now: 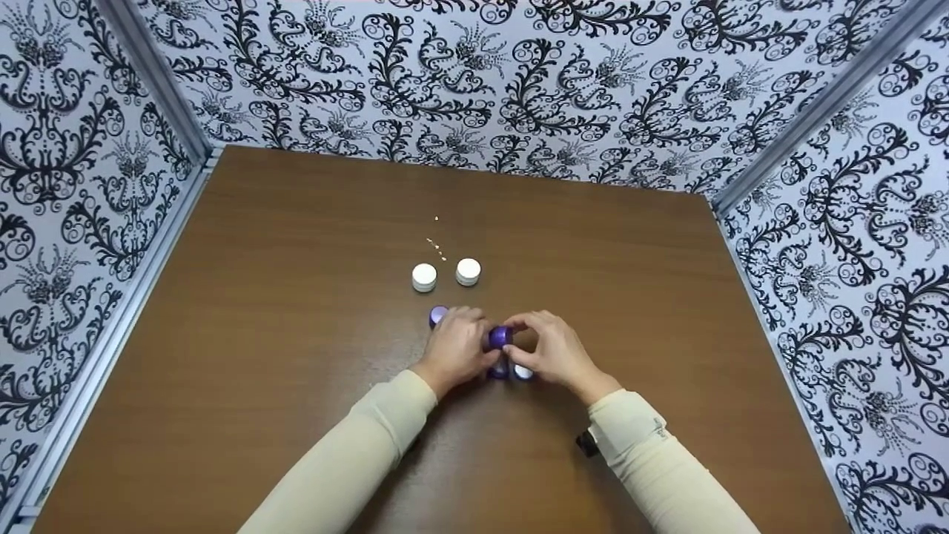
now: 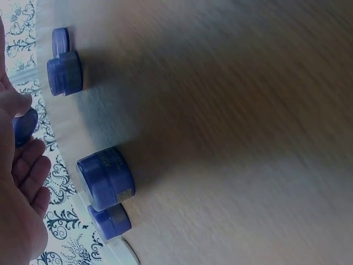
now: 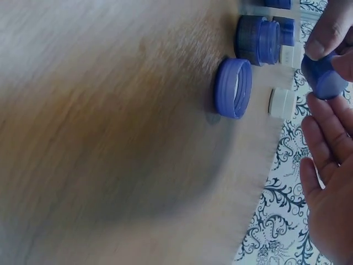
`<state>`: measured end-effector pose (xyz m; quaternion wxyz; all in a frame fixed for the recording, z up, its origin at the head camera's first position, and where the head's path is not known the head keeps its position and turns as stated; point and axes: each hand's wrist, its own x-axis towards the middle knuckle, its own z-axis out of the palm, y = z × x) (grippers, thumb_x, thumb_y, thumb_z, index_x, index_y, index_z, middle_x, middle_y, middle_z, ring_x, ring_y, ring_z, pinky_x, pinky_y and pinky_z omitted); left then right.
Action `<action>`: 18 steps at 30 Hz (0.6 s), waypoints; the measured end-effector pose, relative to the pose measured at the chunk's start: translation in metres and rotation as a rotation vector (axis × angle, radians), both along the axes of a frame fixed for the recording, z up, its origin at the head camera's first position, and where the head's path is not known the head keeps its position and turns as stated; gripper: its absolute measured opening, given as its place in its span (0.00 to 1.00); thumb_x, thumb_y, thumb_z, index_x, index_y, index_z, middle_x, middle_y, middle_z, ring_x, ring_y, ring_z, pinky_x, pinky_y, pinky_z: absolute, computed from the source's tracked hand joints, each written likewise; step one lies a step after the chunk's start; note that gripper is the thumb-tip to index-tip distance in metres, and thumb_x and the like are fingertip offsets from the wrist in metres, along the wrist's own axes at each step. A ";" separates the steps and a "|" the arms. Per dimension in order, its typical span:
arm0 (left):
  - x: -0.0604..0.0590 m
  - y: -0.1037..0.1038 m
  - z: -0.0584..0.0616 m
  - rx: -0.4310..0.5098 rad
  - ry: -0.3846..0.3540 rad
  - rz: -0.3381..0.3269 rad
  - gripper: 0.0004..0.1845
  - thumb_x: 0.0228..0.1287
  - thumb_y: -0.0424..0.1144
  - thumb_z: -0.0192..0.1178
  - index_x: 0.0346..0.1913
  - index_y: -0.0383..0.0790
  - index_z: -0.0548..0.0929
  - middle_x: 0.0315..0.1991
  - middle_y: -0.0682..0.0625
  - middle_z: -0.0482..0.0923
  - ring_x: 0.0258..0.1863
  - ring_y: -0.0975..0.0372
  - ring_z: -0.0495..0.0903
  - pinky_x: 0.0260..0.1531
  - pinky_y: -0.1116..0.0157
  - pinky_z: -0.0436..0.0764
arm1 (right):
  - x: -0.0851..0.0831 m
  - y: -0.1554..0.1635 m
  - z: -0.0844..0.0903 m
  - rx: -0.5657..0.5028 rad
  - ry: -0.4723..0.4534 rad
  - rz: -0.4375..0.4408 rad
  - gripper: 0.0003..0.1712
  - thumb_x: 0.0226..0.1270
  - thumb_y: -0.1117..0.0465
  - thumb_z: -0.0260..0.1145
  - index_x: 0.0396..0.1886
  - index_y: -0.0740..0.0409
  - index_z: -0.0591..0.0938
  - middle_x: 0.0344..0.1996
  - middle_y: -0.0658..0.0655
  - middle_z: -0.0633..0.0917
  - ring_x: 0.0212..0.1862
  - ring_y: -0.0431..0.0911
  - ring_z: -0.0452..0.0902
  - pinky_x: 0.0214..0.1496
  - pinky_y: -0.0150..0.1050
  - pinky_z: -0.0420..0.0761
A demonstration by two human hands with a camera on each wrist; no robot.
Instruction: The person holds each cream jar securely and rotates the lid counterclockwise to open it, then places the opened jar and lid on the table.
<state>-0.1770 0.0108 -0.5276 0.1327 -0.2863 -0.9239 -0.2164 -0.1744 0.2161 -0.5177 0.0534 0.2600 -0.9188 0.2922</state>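
Note:
In the head view a small purple jar (image 1: 500,337) is held between both hands above the table. My left hand (image 1: 457,345) grips it from the left, and the right hand (image 1: 550,348) pinches it between thumb and fingertips. The right wrist view shows the held jar (image 3: 322,77) tilted; whether its lid is on, I cannot tell. Below the hands stands a lidless purple jar (image 3: 258,41) with a threaded neck. Close to it a purple lid (image 3: 233,89) rests on the table, its pale inside showing. Another purple jar (image 1: 439,316) stands just beyond the left hand, partly covered by it.
Farther back on the brown table (image 1: 311,245) are two white jars (image 1: 424,277), side by side. Small pale bits (image 1: 436,247) lie scattered behind them. Patterned walls (image 1: 460,81) border the table at the back and both sides.

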 end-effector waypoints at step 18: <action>0.002 0.000 0.001 -0.017 0.024 0.010 0.18 0.50 0.49 0.74 0.37 0.39 0.87 0.33 0.51 0.79 0.36 0.55 0.78 0.46 0.56 0.76 | 0.003 -0.006 0.001 -0.017 -0.131 -0.095 0.15 0.62 0.52 0.72 0.46 0.52 0.85 0.36 0.46 0.85 0.41 0.46 0.81 0.44 0.46 0.77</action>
